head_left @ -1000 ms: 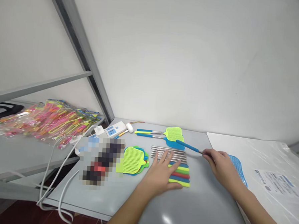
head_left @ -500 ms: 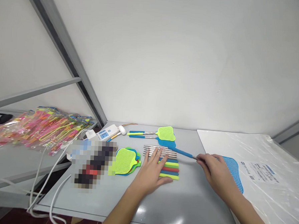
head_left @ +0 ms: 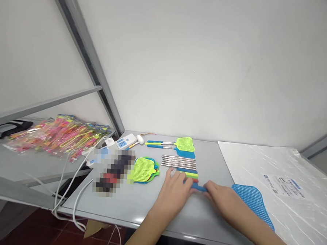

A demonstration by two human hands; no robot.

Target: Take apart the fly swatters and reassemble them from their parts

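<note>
A blue fly swatter (head_left: 254, 202) lies across the front of the grey table, its mesh head to the right. My left hand (head_left: 175, 190) is closed on the end of its blue handle. Close beside it, my right hand (head_left: 221, 200) grips the same swatter farther along; the fingers hide the rod. Just beyond my left hand are loose coloured grip handles (head_left: 189, 174), partly covered by the fingers. Behind these, several metal rods (head_left: 178, 162) lie in a row. Left of the rods is a stack of swatter heads (head_left: 143, 169), a yellow-green one on top.
Swatters with handles (head_left: 185, 143) lie at the back. A white power strip (head_left: 124, 141) and cables are at the left, near a pixelated patch. Bagged pink and yellow items (head_left: 61, 135) fill the left shelf. A plastic-wrapped white board (head_left: 287, 169) covers the table's right side.
My left hand has left the rods and handles and closed on the swatter's blue handle. My right hand has brought the swatter nearer and lower. The view has shifted slightly left.
</note>
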